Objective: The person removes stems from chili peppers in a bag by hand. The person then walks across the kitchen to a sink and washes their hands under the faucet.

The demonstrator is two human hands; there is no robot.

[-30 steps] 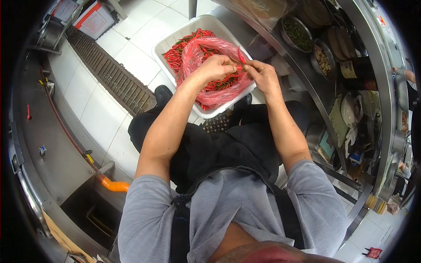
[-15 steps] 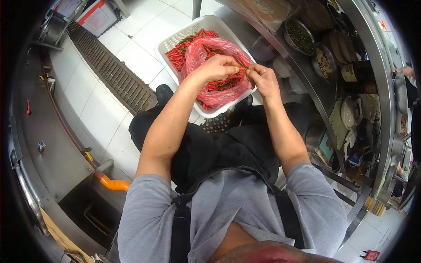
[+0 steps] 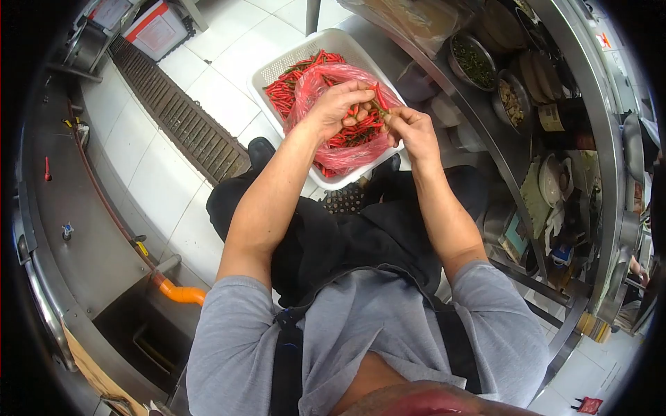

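Over the bag, my left hand (image 3: 334, 109) has its fingers curled, with bits of red chili showing among them. My right hand (image 3: 412, 132) pinches the green stem end of a red chili pepper (image 3: 379, 96), whose tip points up and away between both hands. Beneath them a pink plastic bag (image 3: 340, 165) lies with its mouth spread, full of red chilies (image 3: 357, 136) with green stems. The bag sits inside a white perforated basket (image 3: 261, 73), and more loose red chilies (image 3: 281, 92) lie in the basket around it.
A metal shelf (image 3: 503, 149) on the right carries a bowl of chopped greens (image 3: 473, 62) and other dishes. On the left are a floor drain grate (image 3: 177, 107) and a steel counter (image 3: 76, 229) with an orange pipe (image 3: 182, 291).
My hands have drawn slightly apart. The left fingers have opened a little from their pinch, and the chili now stands more upright at my right fingertips. The basket appears slightly lower in view.
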